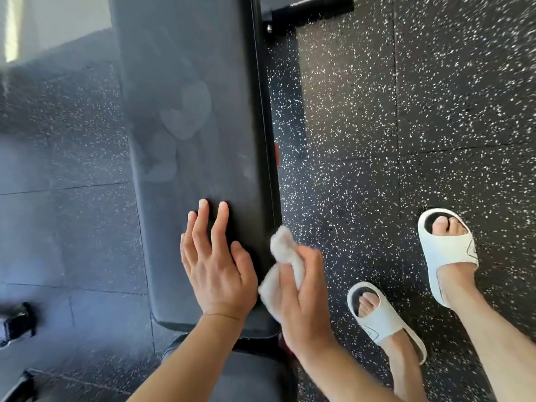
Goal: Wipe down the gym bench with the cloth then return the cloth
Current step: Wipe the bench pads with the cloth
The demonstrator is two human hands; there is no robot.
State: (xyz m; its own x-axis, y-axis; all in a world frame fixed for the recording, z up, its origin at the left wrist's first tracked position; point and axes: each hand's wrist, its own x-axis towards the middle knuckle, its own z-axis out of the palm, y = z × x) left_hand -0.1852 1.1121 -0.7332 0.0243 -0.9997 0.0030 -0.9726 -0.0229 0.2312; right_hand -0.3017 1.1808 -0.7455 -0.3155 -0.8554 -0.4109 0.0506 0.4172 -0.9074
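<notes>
The black padded gym bench (197,111) runs from the top of the head view down to its near end at the bottom centre. Its top shows pale smudges and wet-looking marks around the middle. My left hand (216,262) lies flat on the near end of the pad, fingers spread, holding nothing. My right hand (301,297) grips a white fluffy cloth (285,256) and presses it against the bench's right side edge, just right of my left hand.
Black rubber floor (377,126) with white speckles surrounds the bench. My two feet in white slides (446,250) (380,317) stand right of the bench. A black frame bar (310,8) crosses at the top. Dark equipment (16,323) sits at the lower left.
</notes>
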